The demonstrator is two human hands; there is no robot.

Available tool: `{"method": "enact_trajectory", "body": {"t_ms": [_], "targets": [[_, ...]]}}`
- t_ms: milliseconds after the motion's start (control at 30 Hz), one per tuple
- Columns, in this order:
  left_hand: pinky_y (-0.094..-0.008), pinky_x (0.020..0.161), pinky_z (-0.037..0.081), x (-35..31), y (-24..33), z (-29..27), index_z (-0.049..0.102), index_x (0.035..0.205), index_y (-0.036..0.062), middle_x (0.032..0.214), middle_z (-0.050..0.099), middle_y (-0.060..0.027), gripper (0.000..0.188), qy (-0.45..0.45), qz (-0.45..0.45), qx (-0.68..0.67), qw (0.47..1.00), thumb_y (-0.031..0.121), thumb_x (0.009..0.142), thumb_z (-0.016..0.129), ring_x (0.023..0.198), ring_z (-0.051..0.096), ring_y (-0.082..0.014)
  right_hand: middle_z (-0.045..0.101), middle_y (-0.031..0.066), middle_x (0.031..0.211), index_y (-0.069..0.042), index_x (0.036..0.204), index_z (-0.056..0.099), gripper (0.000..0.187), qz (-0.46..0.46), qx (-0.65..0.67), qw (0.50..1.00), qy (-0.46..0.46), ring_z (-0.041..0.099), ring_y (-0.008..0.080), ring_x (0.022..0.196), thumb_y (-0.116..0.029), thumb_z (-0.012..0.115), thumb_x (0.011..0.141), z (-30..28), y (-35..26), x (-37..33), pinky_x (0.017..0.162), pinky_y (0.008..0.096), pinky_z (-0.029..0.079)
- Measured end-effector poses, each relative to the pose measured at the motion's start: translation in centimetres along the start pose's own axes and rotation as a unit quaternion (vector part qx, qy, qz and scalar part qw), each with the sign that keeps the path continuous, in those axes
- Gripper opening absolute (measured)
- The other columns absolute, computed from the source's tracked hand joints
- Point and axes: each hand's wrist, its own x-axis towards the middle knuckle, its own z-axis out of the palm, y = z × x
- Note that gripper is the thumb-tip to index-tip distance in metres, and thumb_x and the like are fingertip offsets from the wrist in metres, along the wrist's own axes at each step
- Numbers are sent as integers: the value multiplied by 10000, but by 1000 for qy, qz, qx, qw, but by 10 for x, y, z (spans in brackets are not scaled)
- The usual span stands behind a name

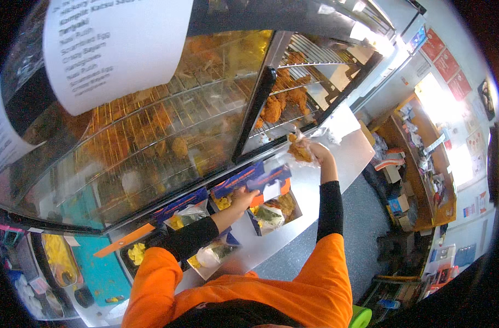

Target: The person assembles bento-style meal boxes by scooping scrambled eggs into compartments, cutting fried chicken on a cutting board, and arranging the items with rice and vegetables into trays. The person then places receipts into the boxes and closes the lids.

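My right hand, at the end of a black-and-orange sleeve, is closed on a piece of fried chicken through clear thin plastic. It is just outside the open section of the glass display warmer. My left hand grips the raised blue-and-orange lid of a cardboard meal box. The open box below holds a white wrapped portion and browned food. Further open boxes beside my left forearm hold yellow scrambled egg and a white wrapped portion.
Fried chicken pieces lie on wire racks in the warmer. Left along the counter are a teal cutting board and a tray of yellow food. A cluttered wooden shelf stands at right, beyond the blue-grey floor.
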Motion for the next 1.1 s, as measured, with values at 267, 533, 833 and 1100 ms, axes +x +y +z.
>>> {"method": "enact_trajectory", "body": {"t_ms": [267,533,833,1100], "targets": [[-369,769,469,-13,9,-23,607,884,82,1004,557,-128,205,-209,429,301,825,63,680,620,907,584,-281,616,105,1027,30,1126,550,484,125,-275,913,-276,599,189,897,-252,643,743,16,-11,13,780,287,489],[-430,816,470,10,-9,-27,513,1133,0,1043,569,-200,395,-19,177,448,876,162,778,573,958,561,-356,602,73,1101,-15,1198,521,451,249,-215,867,-374,569,169,965,-261,583,825,98,47,79,866,295,447],[-433,813,476,3,-16,-62,597,951,-32,958,582,-225,350,-136,328,515,780,183,682,666,932,566,-370,616,55,1040,-57,1093,585,315,271,-104,942,-171,597,167,843,-259,566,852,103,164,120,732,269,496],[-388,875,461,-11,-14,-69,597,966,-37,984,580,-235,290,-146,214,529,808,113,719,565,1010,535,-361,570,45,908,-55,1142,553,453,41,-434,828,-353,496,105,839,-419,366,946,102,157,121,785,267,436]]}}
